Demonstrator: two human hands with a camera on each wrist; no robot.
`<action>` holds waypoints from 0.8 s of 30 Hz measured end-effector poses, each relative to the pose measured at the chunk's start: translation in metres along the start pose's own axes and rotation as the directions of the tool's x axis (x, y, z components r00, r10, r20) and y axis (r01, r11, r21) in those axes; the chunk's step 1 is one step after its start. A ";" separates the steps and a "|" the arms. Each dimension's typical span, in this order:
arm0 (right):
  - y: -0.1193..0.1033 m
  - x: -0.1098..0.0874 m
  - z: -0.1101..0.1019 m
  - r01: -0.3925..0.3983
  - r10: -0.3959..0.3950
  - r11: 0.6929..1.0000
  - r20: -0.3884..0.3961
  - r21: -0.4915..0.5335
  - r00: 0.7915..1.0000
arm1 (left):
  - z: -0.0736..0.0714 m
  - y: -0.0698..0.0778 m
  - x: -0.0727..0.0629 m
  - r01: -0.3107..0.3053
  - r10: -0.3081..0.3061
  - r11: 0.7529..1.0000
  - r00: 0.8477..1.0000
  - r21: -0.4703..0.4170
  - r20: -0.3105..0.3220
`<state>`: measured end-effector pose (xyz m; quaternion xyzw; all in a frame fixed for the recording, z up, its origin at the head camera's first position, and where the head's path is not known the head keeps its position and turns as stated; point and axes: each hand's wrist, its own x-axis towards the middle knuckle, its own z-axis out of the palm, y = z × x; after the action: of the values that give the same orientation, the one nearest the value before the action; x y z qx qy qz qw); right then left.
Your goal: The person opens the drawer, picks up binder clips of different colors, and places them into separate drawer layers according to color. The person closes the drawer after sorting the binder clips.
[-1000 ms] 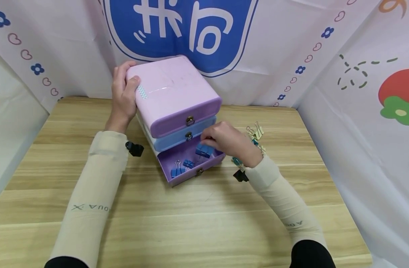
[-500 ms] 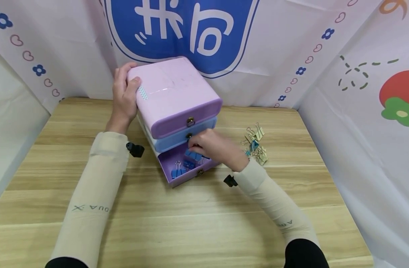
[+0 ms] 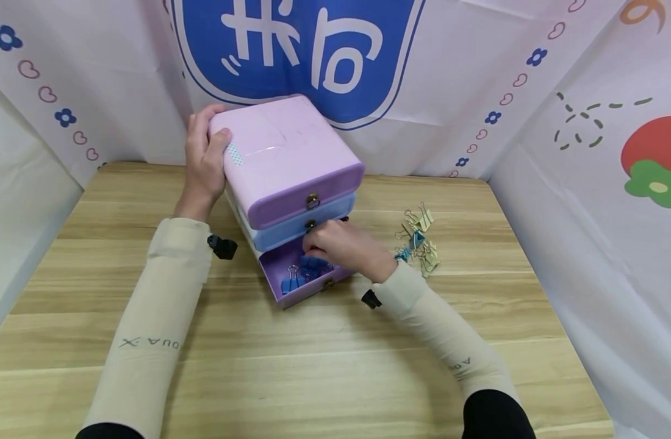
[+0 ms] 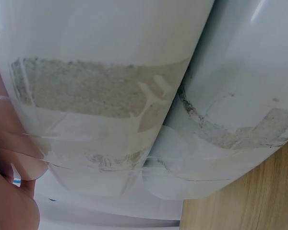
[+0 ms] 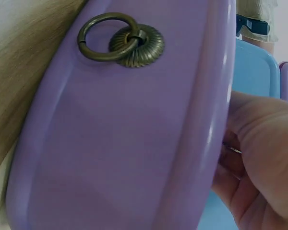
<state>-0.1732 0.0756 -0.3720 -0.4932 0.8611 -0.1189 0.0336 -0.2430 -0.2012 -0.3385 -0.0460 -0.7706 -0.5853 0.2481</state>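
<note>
A drawer box (image 3: 283,146) with a pink top stands on the table, its lowest purple drawer (image 3: 308,292) pulled out. My left hand (image 3: 202,161) grips the box's top left edge, thumb on top and fingers down the side. My right hand (image 3: 346,247) reaches into the open drawer, thumb and fingers pinching a blue binder clip (image 3: 315,262). In the right wrist view a bit of metal wire shows between those fingers; the rest is behind the drawer front. Another blue binder clip (image 3: 291,285) lies in the drawer's left front corner, handles up.
Several pale yellow binder clips (image 3: 430,256) and teal ones (image 3: 417,238) lie in a pile on the table, right of the box. A closed blue drawer (image 3: 277,233) sits above the open one. A printed cloth (image 3: 445,79) hangs behind.
My right hand has moved left and down into the drawer with the blue binder clip, which now sits low among the others. The left hand stays on the box.
</note>
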 end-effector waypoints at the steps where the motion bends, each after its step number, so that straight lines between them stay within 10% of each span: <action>1: 0.000 0.000 0.001 0.003 -0.003 1.000 -0.001 -0.007 1.000 | 0.000 0.000 0.000 0.001 -0.001 1.000 1.000 0.002 0.001; 24: -0.005 -0.034 -0.035 -0.060 0.052 0.997 -0.138 -0.053 0.989 | 0.001 0.006 -0.002 -0.003 0.003 1.000 1.000 -0.006 -0.003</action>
<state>-0.1577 0.1088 -0.3386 -0.4605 0.8778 -0.1268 -0.0361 -0.2391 -0.1981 -0.3345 -0.0470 -0.7686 -0.5871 0.2498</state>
